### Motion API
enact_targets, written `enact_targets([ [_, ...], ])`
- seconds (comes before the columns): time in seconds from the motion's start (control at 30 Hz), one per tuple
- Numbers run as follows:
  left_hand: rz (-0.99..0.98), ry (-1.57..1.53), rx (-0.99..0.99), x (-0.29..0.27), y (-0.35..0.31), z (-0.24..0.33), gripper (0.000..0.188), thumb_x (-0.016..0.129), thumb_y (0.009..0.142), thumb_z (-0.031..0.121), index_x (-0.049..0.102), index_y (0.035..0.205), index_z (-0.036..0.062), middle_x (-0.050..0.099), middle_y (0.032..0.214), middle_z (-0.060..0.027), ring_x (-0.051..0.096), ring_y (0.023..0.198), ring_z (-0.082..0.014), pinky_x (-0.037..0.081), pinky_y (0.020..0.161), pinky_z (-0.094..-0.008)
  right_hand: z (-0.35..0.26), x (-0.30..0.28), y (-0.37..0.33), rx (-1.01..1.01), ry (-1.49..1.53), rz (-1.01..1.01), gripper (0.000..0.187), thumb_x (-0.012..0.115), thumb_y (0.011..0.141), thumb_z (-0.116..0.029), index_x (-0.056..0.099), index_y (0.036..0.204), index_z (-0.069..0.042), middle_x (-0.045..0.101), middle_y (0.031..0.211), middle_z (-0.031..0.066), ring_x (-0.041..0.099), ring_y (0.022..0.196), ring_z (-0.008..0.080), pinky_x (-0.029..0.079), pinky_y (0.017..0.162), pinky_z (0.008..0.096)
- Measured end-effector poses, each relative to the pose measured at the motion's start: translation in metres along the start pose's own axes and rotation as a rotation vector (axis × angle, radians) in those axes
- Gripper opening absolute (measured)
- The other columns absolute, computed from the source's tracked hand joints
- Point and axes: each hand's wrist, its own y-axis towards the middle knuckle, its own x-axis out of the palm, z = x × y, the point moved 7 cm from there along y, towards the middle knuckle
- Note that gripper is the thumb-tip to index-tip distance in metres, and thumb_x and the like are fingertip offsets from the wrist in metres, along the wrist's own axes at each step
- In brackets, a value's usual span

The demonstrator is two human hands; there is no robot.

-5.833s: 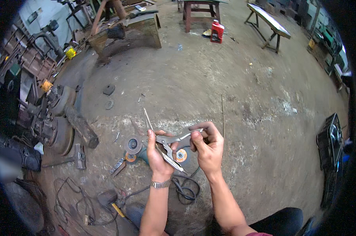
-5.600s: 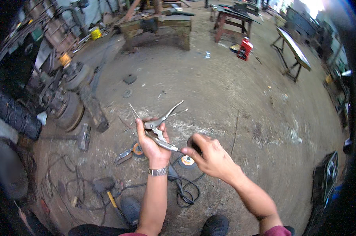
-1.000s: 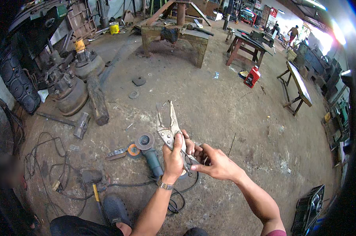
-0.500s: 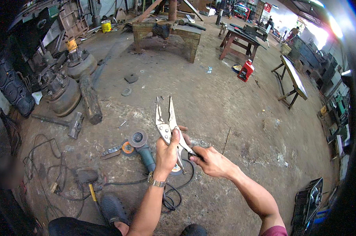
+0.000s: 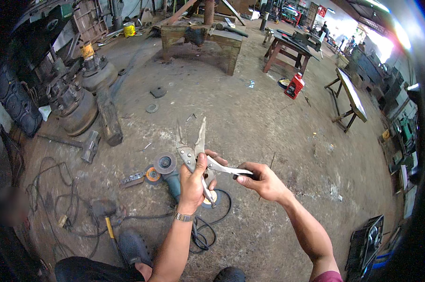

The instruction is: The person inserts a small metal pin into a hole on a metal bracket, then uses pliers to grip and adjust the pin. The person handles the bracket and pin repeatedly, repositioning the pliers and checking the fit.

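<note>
Long-nose locking pliers are held up in front of me, jaws pointing away and spread wide. My left hand, a metal watch at its wrist, is wrapped round the body and the fixed handle, whose screw end pokes out below. My right hand grips the end of the other handle, which is swung far out to the right. Beneath them on the floor lies a green angle grinder with a grey disc, partly hidden by my left hand. An orange flap disc lies beside it.
A sledgehammer, a wooden block and heavy round metal parts stand at the left. Cables and a mallet lie near my feet. A red bottle, workbenches and a slanted bench are farther off.
My right hand has moved right, pulling the handle outward. The pliers' jaws have spread wider, and my left hand has shifted slightly left.
</note>
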Motion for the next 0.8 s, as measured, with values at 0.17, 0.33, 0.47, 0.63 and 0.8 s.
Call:
enact_targets([
  [0.17, 0.104, -0.092, 0.101, -0.007, 0.002, 0.009, 0.038, 0.047, 0.105, 0.040, 0.057, 0.111, 0.0043, 0.069, 0.093, -0.0174, 0.057, 0.057, -0.0122, 0.038, 0.039, -0.0210, 0.018, 0.075, -0.012, 0.200, 0.956, -0.418, 0.064, 0.058, 0.094, -0.057, 0.055, 0.117, 0.002, 0.053, 0.082, 0.0023, 0.047, 0.071, 0.0118, 0.037, 0.062, 0.0273],
  [0.33, 0.098, -0.143, 0.129, -0.007, 0.002, 0.012, 0.039, 0.047, 0.105, 0.042, 0.056, 0.111, 0.0040, 0.068, 0.093, -0.0182, 0.054, 0.050, -0.0119, 0.036, 0.037, -0.0208, 0.021, 0.107, -0.013, 0.305, 1.284, -0.527, 0.054, 0.043, 0.103, -0.051, 0.056, 0.107, 0.001, 0.044, 0.076, 0.0023, 0.039, 0.067, 0.0155, 0.033, 0.060, 0.0294],
  [0.47, 0.094, -0.215, 0.126, -0.009, 0.000, 0.012, 0.040, 0.046, 0.105, 0.042, 0.056, 0.111, 0.0039, 0.068, 0.092, -0.0185, 0.052, 0.047, -0.0121, 0.035, 0.036, -0.0207, 0.020, 0.113, -0.017, 0.302, 1.045, -0.528, 0.053, 0.039, 0.105, -0.049, 0.056, 0.101, 0.001, 0.047, 0.076, 0.0048, 0.040, 0.067, 0.0162, 0.034, 0.060, 0.0307],
  [0.63, 0.067, -0.268, 0.137, -0.012, 0.001, 0.014, 0.040, 0.046, 0.105, 0.043, 0.056, 0.112, 0.0042, 0.068, 0.093, -0.0183, 0.049, 0.045, -0.0115, 0.034, 0.035, -0.0206, 0.003, 0.130, -0.020, 0.218, 1.202, -0.610, 0.043, 0.048, 0.105, -0.041, 0.056, 0.084, -0.004, 0.046, 0.072, 0.0029, 0.041, 0.064, 0.0141, 0.035, 0.059, 0.0294],
  [0.8, 0.065, -0.341, 0.148, -0.011, 0.000, 0.016, 0.039, 0.047, 0.104, 0.042, 0.056, 0.112, 0.0051, 0.068, 0.093, -0.0180, 0.047, 0.043, -0.0110, 0.033, 0.034, -0.0203, 0.001, 0.125, -0.016, 0.166, 1.134, -0.549, 0.043, 0.050, 0.103, -0.042, 0.057, 0.085, -0.004, 0.047, 0.070, 0.0026, 0.042, 0.064, 0.0131, 0.035, 0.058, 0.0286],
])
